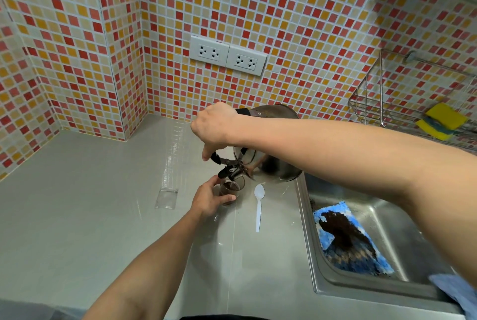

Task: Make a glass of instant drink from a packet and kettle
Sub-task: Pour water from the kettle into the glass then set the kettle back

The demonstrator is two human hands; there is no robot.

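A steel kettle (273, 162) with a black handle is tipped leftward, its spout right over a small clear glass (231, 190) that holds dark brown drink. My right hand (214, 128) grips the kettle's handle from above. My left hand (209, 199) wraps the glass from the left and steadies it on the grey counter (90, 216). A clear empty packet (166, 198) lies flat on the counter left of the glass. A white plastic spoon (258, 206) lies just right of the glass.
A steel sink (361, 288) sits at the right with a blue, dark-stained cloth (351, 242) in it. A wire rack (402, 110) with yellow sponges (442, 119) hangs on the tiled wall. Two double sockets (228, 55) are on the wall behind.
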